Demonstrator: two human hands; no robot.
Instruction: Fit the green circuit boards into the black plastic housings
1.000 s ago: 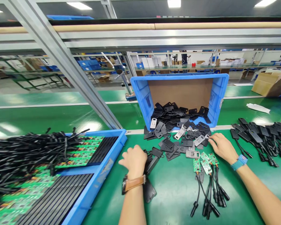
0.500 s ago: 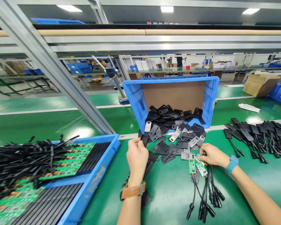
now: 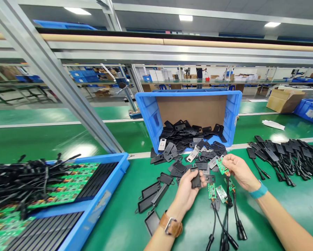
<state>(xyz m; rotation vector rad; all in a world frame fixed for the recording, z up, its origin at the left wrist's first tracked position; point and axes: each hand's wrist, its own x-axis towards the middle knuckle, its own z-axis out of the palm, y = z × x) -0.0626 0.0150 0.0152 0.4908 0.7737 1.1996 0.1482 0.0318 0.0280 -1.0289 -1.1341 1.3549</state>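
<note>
My left hand (image 3: 188, 188) holds a black plastic case half (image 3: 196, 178), its open tray side facing up. In my right hand (image 3: 237, 170) a small green circuit board (image 3: 221, 165) is pinched by its edge, with black cables hanging from it. Below it, more circuit boards (image 3: 211, 190) with black cable leads (image 3: 226, 230) lie on the green table. Left of my left hand, several empty black case halves (image 3: 149, 195) are spread out. Flat black and grey cover plates (image 3: 178, 167) lie in a heap just beyond both hands.
A blue bin (image 3: 149, 118) on its side spills cover plates onto the table. At left stands a blue tray (image 3: 104, 195) of boards and cables. Cabled black units (image 3: 279, 153) are piled at right. A metal post (image 3: 67, 87) slants across the left side.
My left hand has moved right, bringing a case half from the left group towards the boards. My right hand has lifted one board off the table. The view has shifted slightly.
</note>
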